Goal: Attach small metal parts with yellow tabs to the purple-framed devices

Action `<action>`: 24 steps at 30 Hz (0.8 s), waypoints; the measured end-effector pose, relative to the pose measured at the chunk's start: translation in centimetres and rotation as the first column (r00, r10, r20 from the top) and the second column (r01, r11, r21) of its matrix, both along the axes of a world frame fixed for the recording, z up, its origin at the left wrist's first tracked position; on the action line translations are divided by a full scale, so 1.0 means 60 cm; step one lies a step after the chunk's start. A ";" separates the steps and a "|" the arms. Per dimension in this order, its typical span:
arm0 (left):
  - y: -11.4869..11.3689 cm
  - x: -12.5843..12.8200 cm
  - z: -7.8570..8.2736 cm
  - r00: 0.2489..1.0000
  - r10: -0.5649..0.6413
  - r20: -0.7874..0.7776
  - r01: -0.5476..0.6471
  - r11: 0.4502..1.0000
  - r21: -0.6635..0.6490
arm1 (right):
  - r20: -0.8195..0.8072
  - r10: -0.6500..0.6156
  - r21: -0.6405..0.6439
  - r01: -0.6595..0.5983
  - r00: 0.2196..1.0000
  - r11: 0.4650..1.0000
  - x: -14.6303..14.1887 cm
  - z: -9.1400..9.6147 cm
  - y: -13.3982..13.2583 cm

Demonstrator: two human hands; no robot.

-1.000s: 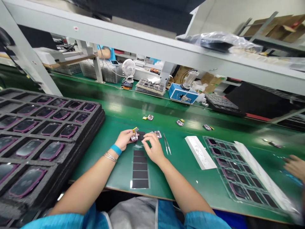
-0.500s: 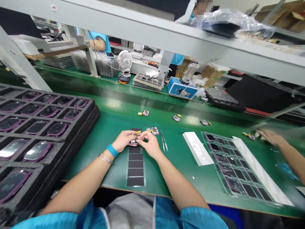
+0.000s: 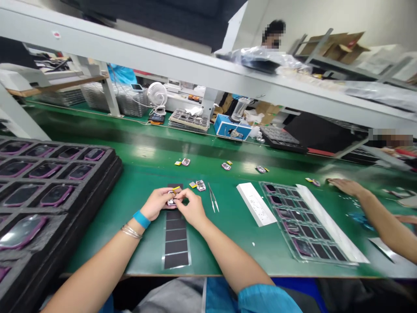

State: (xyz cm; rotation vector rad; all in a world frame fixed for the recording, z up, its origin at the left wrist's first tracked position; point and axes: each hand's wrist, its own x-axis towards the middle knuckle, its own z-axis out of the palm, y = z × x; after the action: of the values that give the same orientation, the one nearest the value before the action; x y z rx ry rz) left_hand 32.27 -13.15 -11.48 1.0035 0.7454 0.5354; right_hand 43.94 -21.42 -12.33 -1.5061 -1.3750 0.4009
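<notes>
My left hand (image 3: 155, 205) is closed around the edge of a small open smartwatch case (image 3: 171, 201), whose pale inner parts face up. A yellow battery (image 3: 176, 189) sits at the case's far edge. My right hand (image 3: 193, 210) pinches at the near right side of the case; whatever lies between its fingertips is too small to make out. Under and in front of the hands runs a strip of black rectangular stickers (image 3: 176, 248). To the right, another open watch case (image 3: 201, 185) lies beside its yellow battery (image 3: 193, 185), with metal tweezers (image 3: 213, 198) next to it.
A black foam tray (image 3: 107, 174) of purple-rimmed watch parts stands at left. Rightward are a white box (image 3: 256, 204) and a clear plastic tray (image 3: 321, 256). Several watch cases lie along the far side. A co-worker's hand (image 3: 347, 186) works at far right; a shelf beam (image 3: 130, 54) crosses above.
The view has shifted, so the bench appears further left and lower. Both my hands stay at the watch case, the right one still pinching. The co-worker's arm has moved slightly.
</notes>
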 end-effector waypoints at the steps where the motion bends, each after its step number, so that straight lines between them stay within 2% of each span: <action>1: -0.001 0.000 0.000 1.000 0.014 0.003 -0.014 1.000 -0.010 | 0.062 -0.009 0.015 0.008 0.998 1.000 -0.001 0.001 -0.001; 3: -0.003 0.000 0.001 0.999 0.051 0.001 -0.051 0.998 -0.035 | 0.177 -0.060 0.054 0.051 0.982 0.997 0.000 0.004 -0.001; 5: -0.004 0.001 0.003 0.998 0.062 0.001 -0.061 0.997 -0.055 | 0.201 -0.140 0.082 0.125 0.970 0.989 0.007 0.006 0.002; 7: -0.006 0.001 0.004 0.999 0.040 0.003 -0.040 0.997 -0.060 | 0.075 -0.165 0.035 0.163 0.983 0.986 0.018 0.003 0.006; 10: -0.007 0.002 0.003 1.000 -0.022 0.002 0.022 0.998 -0.064 | -0.216 -0.056 -0.070 0.042 0.975 0.997 0.033 -0.007 0.015; 12: -0.007 0.001 0.002 0.998 -0.064 0.014 0.065 0.995 -0.082 | -0.279 -0.025 -0.038 0.015 0.960 0.999 0.037 -0.010 0.018; 15: -0.005 -0.002 0.003 0.988 -0.130 0.082 0.140 0.983 -0.122 | -0.216 -0.079 0.070 0.096 0.973 0.993 0.034 -0.003 0.015; 18: -0.005 -0.003 0.005 0.975 -0.195 0.106 0.207 0.972 -0.111 | -0.146 -0.106 0.092 0.120 0.984 0.988 0.026 0.009 0.008; 21: -0.005 0.000 0.002 0.985 -0.172 0.034 0.174 0.982 -0.079 | -0.042 -0.115 0.071 0.118 0.992 0.990 0.019 0.010 0.006; 24: -0.002 0.003 -0.005 0.995 -0.099 0.003 0.099 0.991 -0.095 | 0.155 -0.112 0.077 0.101 0.982 0.992 0.015 -0.003 0.010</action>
State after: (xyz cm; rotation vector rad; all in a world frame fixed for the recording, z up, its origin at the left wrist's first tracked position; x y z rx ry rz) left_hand 32.43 -13.30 -11.77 0.9473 0.7120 0.4091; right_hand 44.84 -20.80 -12.50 -1.5740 -1.4089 0.1672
